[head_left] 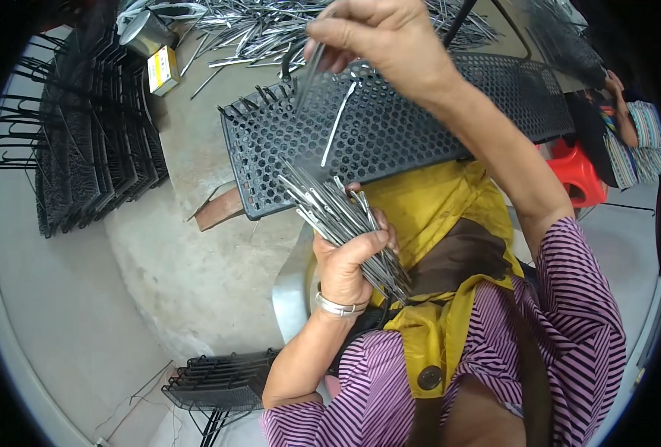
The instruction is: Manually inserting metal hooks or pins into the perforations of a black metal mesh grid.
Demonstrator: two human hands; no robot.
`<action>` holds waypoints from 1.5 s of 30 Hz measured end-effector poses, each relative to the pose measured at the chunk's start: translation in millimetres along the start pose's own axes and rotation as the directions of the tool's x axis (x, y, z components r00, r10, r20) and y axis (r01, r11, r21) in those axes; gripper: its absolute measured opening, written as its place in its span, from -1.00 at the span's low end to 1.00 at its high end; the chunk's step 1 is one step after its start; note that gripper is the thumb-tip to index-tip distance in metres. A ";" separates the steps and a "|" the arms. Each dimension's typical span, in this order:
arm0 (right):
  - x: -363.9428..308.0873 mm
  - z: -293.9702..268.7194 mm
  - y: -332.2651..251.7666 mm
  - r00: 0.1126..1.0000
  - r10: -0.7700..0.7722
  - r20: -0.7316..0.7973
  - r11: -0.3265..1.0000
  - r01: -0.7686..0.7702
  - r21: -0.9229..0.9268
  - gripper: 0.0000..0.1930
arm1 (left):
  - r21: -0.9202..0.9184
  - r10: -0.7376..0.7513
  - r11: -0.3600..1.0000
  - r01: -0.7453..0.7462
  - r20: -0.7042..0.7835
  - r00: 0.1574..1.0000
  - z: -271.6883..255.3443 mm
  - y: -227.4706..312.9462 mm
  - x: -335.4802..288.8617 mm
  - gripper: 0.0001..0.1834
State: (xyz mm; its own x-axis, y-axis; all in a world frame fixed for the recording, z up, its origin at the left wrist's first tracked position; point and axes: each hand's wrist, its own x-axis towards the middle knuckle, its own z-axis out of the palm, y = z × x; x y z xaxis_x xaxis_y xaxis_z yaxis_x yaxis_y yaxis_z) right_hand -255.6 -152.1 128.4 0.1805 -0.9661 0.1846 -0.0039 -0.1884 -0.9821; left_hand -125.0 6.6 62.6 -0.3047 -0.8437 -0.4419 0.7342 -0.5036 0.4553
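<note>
Left hand (349,257): gripping a bundle of metal pins (342,216) at centre frame, fingers curled tight round the lower half, tips fanning up-left toward the tray; wearing a silver bangle (338,305) at the wrist.
Right hand (379,37): reaching to top centre, fingertips pinching a single pin (310,74), tilting it down toward the tray's holes.
Tray (420,127): black perforated panel, lying across upper centre, slanting from mid-left to upper right; a few pins already standing along its left edge.
Loose pin (338,125): lying flat on the tray, just below the right hand.
Pin pile (263,30): spreading over the table at top centre, behind the tray.
Stack of trays (96,134): leaning at upper left, hooks sticking out leftward.
Second stack (222,380): sitting at lower centre-left, beside the left elbow.
Tin (146,33) and small box (164,69): resting at top left, near the pile.
Apron (438,223): yellow, covering the lap under the bundle.
Red stool (578,175): standing at right, beyond the right forearm.
</note>
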 end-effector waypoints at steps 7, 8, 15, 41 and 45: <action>9.0 48.6 22.9 0.896 -0.418 0.148 0.844 0.444 -0.301 -0.92 | 0.035 -0.022 0.999 0.022 -0.005 1.000 2.1 -0.2 1.2 -0.32; 11.8 51.0 25.7 0.894 -0.421 0.151 0.843 0.447 -0.300 -0.92 | 0.033 -0.028 0.999 0.029 -0.004 1.000 3.1 0.2 1.1 -0.32; 21.4 66.8 39.1 0.756 -0.602 0.258 0.658 0.652 -0.376 -0.88 | 0.033 -0.034 0.999 0.034 -0.019 0.999 3.8 3.4 -0.1 -0.33; 40.8 85.7 8.5 0.775 -0.084 0.627 0.268 0.623 -0.734 -0.90 | -0.005 -0.027 1.000 0.027 -0.027 0.999 -0.1 0.9 2.8 -0.39; 21.4 41.5 15.8 0.761 -0.371 0.533 0.286 0.639 -0.714 -0.85 | -0.002 -0.011 1.000 0.011 0.003 1.000 0.4 -2.1 3.6 -0.40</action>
State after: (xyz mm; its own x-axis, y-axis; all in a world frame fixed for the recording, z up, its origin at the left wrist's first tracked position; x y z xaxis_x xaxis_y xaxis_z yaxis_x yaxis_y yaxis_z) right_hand -210.9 -168.3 115.3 0.6629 -0.5710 0.4843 -0.5879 -0.7975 -0.1356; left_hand -128.0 4.5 60.4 -0.3143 -0.8387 -0.4448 0.7322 -0.5124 0.4488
